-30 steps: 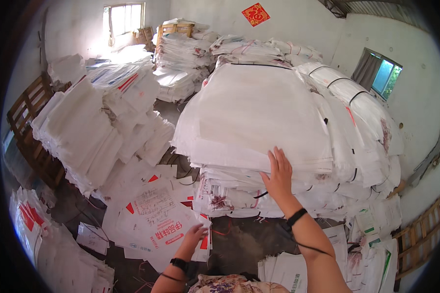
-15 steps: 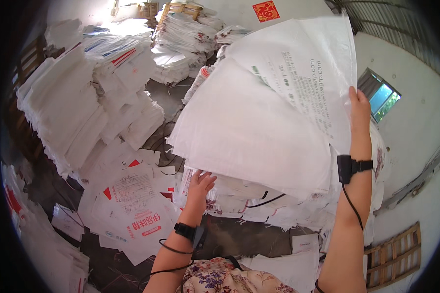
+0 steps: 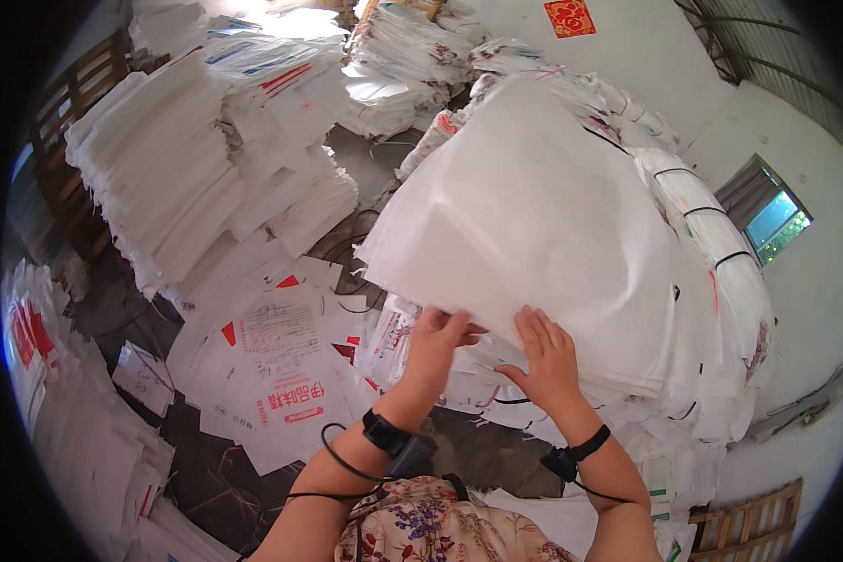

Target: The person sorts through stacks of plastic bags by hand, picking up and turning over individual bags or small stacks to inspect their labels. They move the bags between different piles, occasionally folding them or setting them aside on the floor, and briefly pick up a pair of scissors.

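A large white woven plastic sack [image 3: 543, 215] lies with its plain side up on top of a pile of sacks in the middle. My left hand [image 3: 436, 347] is at the sack's near edge, its fingers curled and closed at the border. Close by to the right, my right hand [image 3: 548, 361] rests on the same edge, fingers stretched out and thumb apart. A soft crease runs across the sack above my hands. Both wrists carry black bands with cables.
Tall stacks of white sacks [image 3: 159, 178] stand at the left, with more behind. Printed sacks [image 3: 281, 375] lie spread on the floor at left. Strapped bundles [image 3: 707, 215] flank the pile at right. A wooden pallet [image 3: 754, 525] is at lower right; dark cables cross the floor.
My right hand has let go of the raised printed flap and come down left to the near edge. The sack now lies flatter, its print out of sight. The view has shifted.
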`<state>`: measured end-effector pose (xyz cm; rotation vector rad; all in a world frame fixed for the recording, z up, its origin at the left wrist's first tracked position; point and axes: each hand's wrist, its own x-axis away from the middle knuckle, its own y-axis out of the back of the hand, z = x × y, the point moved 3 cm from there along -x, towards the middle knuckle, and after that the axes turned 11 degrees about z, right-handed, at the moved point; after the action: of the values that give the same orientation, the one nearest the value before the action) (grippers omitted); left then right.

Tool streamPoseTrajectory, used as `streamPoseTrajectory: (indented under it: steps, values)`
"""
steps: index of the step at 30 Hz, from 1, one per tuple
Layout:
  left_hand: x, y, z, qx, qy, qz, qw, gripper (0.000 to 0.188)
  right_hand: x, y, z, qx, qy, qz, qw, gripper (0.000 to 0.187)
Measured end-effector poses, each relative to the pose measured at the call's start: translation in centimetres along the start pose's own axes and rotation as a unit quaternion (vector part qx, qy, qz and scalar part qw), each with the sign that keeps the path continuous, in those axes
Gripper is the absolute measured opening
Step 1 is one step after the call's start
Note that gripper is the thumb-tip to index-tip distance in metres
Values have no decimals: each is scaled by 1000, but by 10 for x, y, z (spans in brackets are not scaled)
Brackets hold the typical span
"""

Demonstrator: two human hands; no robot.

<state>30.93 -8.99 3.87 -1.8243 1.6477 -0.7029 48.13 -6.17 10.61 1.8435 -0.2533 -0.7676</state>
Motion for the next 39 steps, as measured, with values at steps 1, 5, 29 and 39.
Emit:
streamPoseTrajectory:
  steps: [1, 5, 29, 39]
  values:
    - [-1, -12, -6, -17, -24, 39, 999, 31, -1, -1, -2, -4, -9, -1, 1000, 39]
    - [2, -35, -23, -52, -118, 117, 985, 30, -4, 13, -81, -88, -186, 72, 976, 24]
    - [16, -47, -44, 40, -87, 153, 984, 59, -11, 11, -24, -1, -92, 18, 996, 38]
    - [-19, 61, 20, -72, -127, -180, 973, 64, -92, 197, -151, 119, -279, -218, 928, 34]
